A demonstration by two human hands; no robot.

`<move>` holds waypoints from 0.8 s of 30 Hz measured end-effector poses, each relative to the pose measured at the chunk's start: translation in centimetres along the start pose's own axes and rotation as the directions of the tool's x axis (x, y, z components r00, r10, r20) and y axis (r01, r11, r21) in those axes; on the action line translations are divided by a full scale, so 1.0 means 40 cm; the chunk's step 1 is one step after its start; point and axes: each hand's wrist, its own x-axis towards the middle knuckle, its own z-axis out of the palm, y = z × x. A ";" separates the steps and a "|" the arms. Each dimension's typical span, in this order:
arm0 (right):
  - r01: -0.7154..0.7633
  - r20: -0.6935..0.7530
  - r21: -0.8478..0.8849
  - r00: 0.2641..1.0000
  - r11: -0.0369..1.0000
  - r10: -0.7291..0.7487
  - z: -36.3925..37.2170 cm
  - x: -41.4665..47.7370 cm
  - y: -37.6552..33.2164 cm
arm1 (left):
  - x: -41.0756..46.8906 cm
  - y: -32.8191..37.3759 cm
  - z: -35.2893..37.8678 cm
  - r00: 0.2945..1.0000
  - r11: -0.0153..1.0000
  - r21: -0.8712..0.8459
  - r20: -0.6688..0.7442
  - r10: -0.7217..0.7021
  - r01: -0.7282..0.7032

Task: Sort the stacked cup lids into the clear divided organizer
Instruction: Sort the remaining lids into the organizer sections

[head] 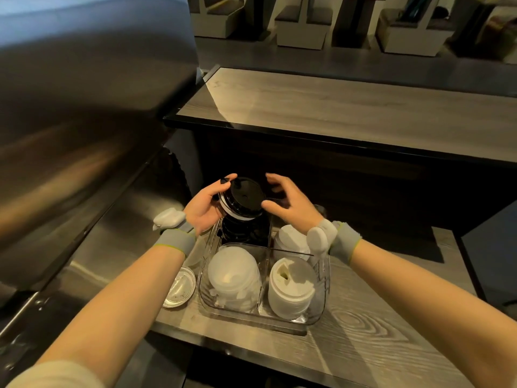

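**Black lid stack tilted over far-left compartment**

Left hand (205,204) gripped the stack of black lids (242,198) at its 9 o'clock rim, fingers curled over the edge. Right hand (286,203) was spread loose at the stack's 3 o'clock, thumb tip at or just off the rim; cannot tell if it touched. Stack's top face tipped up toward the camera, axis leaning away from vertical, a white ring showing at its lower edge. It sat over more black lids (240,232) in the far-left compartment of the clear organizer (258,313).

Other three compartments held white lids: near-left (233,278), near-right (291,289), far-right (289,239), each stack roughly upright.

Organizer rested on a grey wood-grain counter (363,331). A loose clear lid (180,285) lay at the organizer's 9 o'clock. Stainless steel surface (70,135) filled the left. A higher wood-grain ledge (335,107) ran at 12 o'clock, with bench seats (302,29) beyond.
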 end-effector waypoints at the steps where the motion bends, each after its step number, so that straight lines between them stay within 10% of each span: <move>1: 0.011 0.044 0.005 0.999 1.000 -0.011 0.012 0.009 -0.021 | 0.000 0.000 0.003 1.000 1.000 0.019 0.006 0.005 -0.006; 15: -0.096 -0.167 0.274 0.975 0.957 0.145 0.069 0.069 -0.082 | -0.034 0.021 -0.063 0.988 0.999 -0.029 -0.153 0.018 -0.023; 24: -0.001 0.108 -0.435 0.993 0.900 0.054 0.114 0.056 -0.008 | -0.054 0.075 -0.141 0.934 0.974 -0.131 -0.332 0.133 -0.186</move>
